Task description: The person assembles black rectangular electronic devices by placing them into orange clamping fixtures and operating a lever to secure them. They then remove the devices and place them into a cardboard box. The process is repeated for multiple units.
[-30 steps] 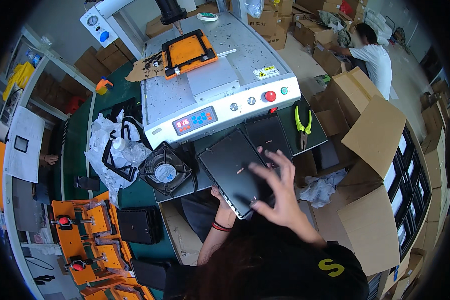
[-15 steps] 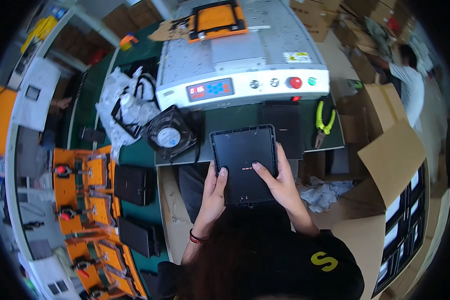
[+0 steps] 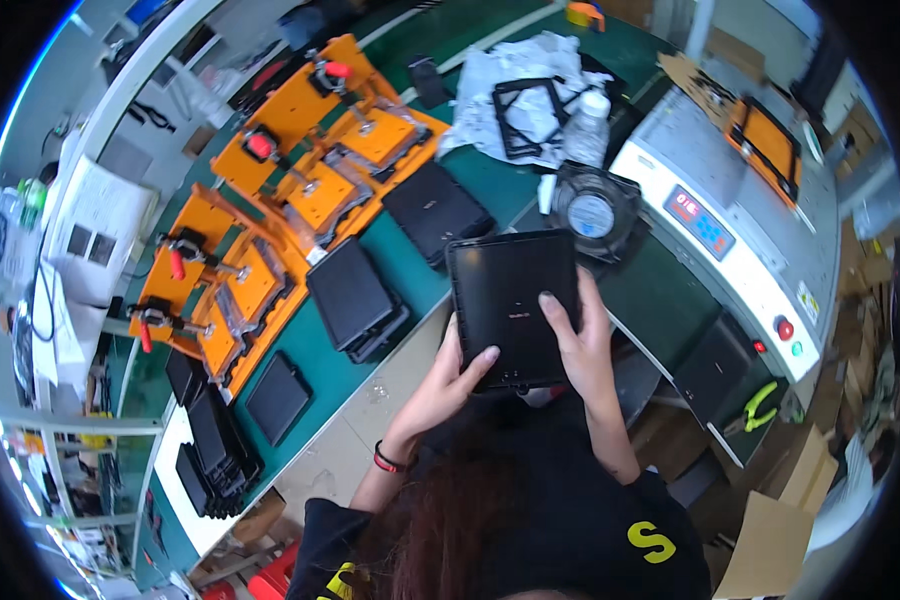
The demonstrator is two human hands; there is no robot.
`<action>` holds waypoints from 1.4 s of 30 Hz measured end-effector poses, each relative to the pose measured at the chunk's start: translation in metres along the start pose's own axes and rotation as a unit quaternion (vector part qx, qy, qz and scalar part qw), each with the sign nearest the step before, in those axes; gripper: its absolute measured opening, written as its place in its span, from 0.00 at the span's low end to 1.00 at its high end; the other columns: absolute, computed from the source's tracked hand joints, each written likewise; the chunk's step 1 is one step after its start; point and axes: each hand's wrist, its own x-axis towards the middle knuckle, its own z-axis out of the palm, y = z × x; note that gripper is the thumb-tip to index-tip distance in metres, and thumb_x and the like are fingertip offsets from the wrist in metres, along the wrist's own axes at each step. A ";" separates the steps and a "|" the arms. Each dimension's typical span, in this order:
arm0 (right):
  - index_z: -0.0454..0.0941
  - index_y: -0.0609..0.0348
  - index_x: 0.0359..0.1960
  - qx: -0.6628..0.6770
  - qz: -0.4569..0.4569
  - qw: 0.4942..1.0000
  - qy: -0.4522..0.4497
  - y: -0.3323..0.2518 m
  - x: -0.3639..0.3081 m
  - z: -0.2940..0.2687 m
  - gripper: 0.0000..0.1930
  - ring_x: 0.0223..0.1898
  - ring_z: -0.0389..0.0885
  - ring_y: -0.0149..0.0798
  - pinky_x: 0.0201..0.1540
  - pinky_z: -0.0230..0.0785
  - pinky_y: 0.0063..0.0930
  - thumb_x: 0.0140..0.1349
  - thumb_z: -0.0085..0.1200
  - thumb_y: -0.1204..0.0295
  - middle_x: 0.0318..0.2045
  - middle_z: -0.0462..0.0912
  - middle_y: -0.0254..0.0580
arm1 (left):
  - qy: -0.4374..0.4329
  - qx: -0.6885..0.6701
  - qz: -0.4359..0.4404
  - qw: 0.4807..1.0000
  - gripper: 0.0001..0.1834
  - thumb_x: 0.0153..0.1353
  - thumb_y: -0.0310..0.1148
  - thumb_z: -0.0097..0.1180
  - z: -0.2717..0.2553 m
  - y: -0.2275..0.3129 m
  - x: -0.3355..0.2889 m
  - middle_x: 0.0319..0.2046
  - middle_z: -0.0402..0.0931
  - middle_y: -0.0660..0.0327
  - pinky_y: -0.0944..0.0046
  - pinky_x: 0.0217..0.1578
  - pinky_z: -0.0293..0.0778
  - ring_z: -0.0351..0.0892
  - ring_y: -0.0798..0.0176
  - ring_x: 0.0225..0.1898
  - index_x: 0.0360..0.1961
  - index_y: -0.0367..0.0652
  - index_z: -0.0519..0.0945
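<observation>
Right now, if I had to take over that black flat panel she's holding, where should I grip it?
Probably by its two long side edges, coming in from the near end. The black flat panel is thin, rigid and face-up; the left hand and right hand already pinch it there, thumbs on top. Its far end, toward the round fan, is free.

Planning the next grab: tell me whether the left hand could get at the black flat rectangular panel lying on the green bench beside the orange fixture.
Probably yes. The left hand grips the black rectangular panel held in both hands, but the bench panel lies uncovered close to its left, with nothing between.
</observation>
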 end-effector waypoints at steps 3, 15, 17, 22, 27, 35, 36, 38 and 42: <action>0.69 0.69 0.52 -0.032 -0.049 0.996 -0.064 0.017 0.021 0.055 0.19 0.48 0.73 0.42 0.54 0.63 0.29 0.61 0.54 0.71 0.45 0.74 0.49 | 0.087 0.083 0.001 0.993 0.34 0.68 0.29 0.45 -0.040 -0.002 -0.014 0.64 0.53 0.50 0.65 0.64 0.50 0.52 0.61 0.65 0.68 0.31 0.42; 0.51 0.59 0.68 -0.148 -0.075 0.935 -0.312 -0.024 0.002 0.140 0.40 0.36 0.81 0.45 0.37 0.75 0.31 0.55 0.60 0.71 0.60 0.65 0.63 | 0.251 -0.239 0.112 0.931 0.27 0.70 0.32 0.41 -0.132 0.010 -0.026 0.59 0.60 0.54 0.58 0.52 0.75 0.67 0.61 0.57 0.66 0.45 0.47; 0.58 0.56 0.66 -0.187 -0.175 0.918 -0.302 -0.003 -0.002 0.155 0.34 0.26 0.79 0.41 0.34 0.73 0.32 0.57 0.57 0.74 0.55 0.73 0.56 | 0.254 -0.248 0.112 0.928 0.27 0.70 0.33 0.41 -0.129 0.009 -0.023 0.59 0.61 0.54 0.60 0.54 0.72 0.66 0.62 0.57 0.66 0.42 0.48; 0.77 0.58 0.52 -0.175 -0.134 0.954 -0.204 0.009 -0.002 0.163 0.17 0.24 0.78 0.42 0.34 0.71 0.29 0.61 0.49 0.76 0.48 0.80 0.42 | 0.285 0.020 0.096 0.954 0.31 0.70 0.34 0.42 -0.122 -0.015 -0.017 0.61 0.57 0.46 0.61 0.64 0.50 0.55 0.58 0.63 0.65 0.30 0.44; 0.72 0.60 0.57 -0.146 -0.091 0.978 -0.120 0.017 0.021 0.132 0.18 0.27 0.76 0.32 0.35 0.69 0.25 0.65 0.46 0.75 0.47 0.81 0.48 | 0.396 0.149 0.312 0.851 0.33 0.68 0.33 0.41 -0.169 0.030 0.056 0.69 0.42 0.46 0.57 0.68 0.38 0.39 0.51 0.71 0.67 0.33 0.42; 0.77 0.64 0.50 -0.153 -0.013 0.978 -0.139 0.033 0.053 0.142 0.14 0.28 0.73 0.28 0.34 0.67 0.24 0.66 0.46 0.75 0.34 0.84 0.44 | 0.403 0.571 0.500 0.512 0.30 0.55 0.25 0.54 -0.295 0.071 0.202 0.64 0.52 0.43 0.42 0.64 0.49 0.47 0.33 0.66 0.60 0.40 0.62; 0.78 0.65 0.47 -0.161 -0.110 0.973 -0.122 0.040 0.054 0.142 0.13 0.28 0.73 0.28 0.35 0.67 0.24 0.65 0.46 0.75 0.37 0.84 0.44 | 0.386 0.594 0.519 0.479 0.30 0.53 0.23 0.54 -0.305 0.072 0.212 0.63 0.54 0.43 0.42 0.63 0.52 0.49 0.32 0.65 0.59 0.42 0.64; 0.79 0.67 0.46 -0.153 -0.041 0.977 -0.143 0.031 0.053 0.144 0.13 0.25 0.67 0.22 0.30 0.62 0.18 0.67 0.45 0.74 0.34 0.83 0.38 | 0.416 0.584 0.524 0.460 0.29 0.50 0.18 0.53 -0.307 0.068 0.216 0.60 0.59 0.44 0.42 0.61 0.57 0.55 0.35 0.64 0.56 0.47 0.69; 0.79 0.67 0.46 -0.119 0.058 0.977 -0.166 0.034 0.061 0.146 0.13 0.24 0.62 0.17 0.27 0.58 0.14 0.68 0.44 0.72 0.35 0.82 0.33 | 0.402 0.565 0.571 0.439 0.26 0.49 0.20 0.56 -0.315 0.075 0.225 0.56 0.66 0.50 0.52 0.53 0.70 0.69 0.47 0.56 0.52 0.48 0.76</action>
